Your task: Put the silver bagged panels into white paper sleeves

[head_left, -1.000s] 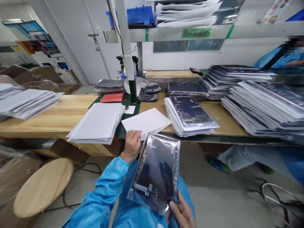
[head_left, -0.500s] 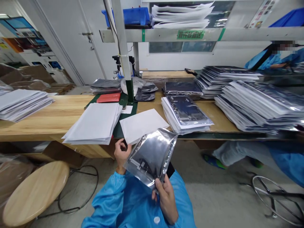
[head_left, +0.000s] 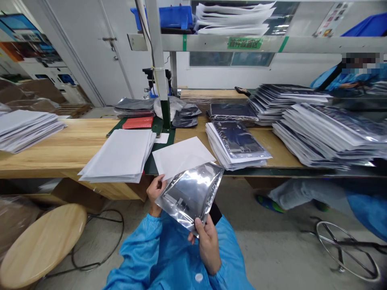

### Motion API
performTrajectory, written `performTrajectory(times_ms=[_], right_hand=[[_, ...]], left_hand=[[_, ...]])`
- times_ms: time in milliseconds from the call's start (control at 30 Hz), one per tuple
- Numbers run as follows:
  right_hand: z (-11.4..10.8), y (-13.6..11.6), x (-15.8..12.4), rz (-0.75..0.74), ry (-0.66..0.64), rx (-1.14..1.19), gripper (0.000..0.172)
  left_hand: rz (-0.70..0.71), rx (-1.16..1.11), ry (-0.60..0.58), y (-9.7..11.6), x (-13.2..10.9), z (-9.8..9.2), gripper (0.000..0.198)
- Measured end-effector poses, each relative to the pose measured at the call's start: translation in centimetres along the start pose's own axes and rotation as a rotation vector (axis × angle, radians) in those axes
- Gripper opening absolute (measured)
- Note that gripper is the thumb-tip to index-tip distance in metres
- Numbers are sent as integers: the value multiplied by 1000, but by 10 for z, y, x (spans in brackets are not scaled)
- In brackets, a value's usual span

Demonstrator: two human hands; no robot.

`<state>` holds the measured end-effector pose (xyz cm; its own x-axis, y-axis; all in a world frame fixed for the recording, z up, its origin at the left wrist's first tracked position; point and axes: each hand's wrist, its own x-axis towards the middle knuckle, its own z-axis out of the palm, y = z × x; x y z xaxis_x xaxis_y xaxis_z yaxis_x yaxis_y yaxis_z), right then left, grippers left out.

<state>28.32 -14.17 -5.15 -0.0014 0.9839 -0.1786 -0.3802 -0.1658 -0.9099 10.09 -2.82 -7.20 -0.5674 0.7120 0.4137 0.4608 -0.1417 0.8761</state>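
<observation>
In my right hand point(head_left: 207, 241) is the lower corner of a shiny see-through plastic bag point(head_left: 193, 193), gripped between thumb and fingers. A dark flat sheet with pale strips shows inside it. The bag is tilted in front of my chest, its far edge overlapping a white sheet of paper point(head_left: 181, 157) at the bench edge. My left hand point(head_left: 155, 193) pinches the near left corner of that paper, close beside the bag's left edge; the bag and paper partly hide the fingertips. To the left lies a stack of white sheets point(head_left: 117, 155).
Bagged dark sheets on white paper form a stack point(head_left: 238, 141) to the right, with bigger stacks point(head_left: 329, 137) farther along. A red packet point(head_left: 138, 122) lies near the green-based post point(head_left: 165, 112). A wooden stool point(head_left: 45, 245) stands at left; a co-worker's leg point(head_left: 293, 195) shows right.
My left fingers have closed on the corner of the white paper. The bag in my right hand has shifted slightly toward the bench and flattened, and its glare has changed.
</observation>
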Motion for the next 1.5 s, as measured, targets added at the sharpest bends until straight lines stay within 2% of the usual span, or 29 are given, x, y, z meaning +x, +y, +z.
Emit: performTrajectory(times_ms=[133,333,600,700,800,867,933,1000,1067,1133,1167,1233,1300,1333,1433,1500], right_hand=[[3,0,13,-30,90,21,49],[10,11,26,-28,171,92,49],[9,13,28,27,207,177,50],[14,14,29,16,196,231,48],[21,15,33,-6,153,292,45],[26,16,36,-4,105,318,44],[32,19,39,6,58,336,44],[37,24,41,12,14,335,44],[41,27,46,7,-45,297,44],[40,25,57,-25,-105,208,44],[37,19,64,-72,-103,147,43],[27,-4,84,-248,0,14,43],[14,-39,109,-493,175,-98,47],[8,-59,123,-592,200,-139,52],[-4,-115,165,-767,86,-217,69],[-7,-139,190,-770,-35,-253,65]], left_hand=[[195,9,96,2,-10,-5,24],[435,144,217,14,-26,-14,14],[529,216,312,25,-27,-21,6],[534,183,269,26,-37,-22,3],[513,41,76,24,-57,-22,6],[383,-153,-18,26,-68,-19,19],[159,-381,26,34,-69,-14,40],[-113,-562,50,46,-60,-6,53],[-339,-655,-2,60,-42,1,53],[-432,-678,-6,71,-18,5,50],[-406,-660,23,74,-5,4,48],[-249,-565,45,79,25,-1,44],[-64,-434,-25,81,57,-9,39],[10,-388,-74,81,73,-13,38],[122,-344,-247,81,108,-17,40],[119,-347,-320,79,120,-14,45]])
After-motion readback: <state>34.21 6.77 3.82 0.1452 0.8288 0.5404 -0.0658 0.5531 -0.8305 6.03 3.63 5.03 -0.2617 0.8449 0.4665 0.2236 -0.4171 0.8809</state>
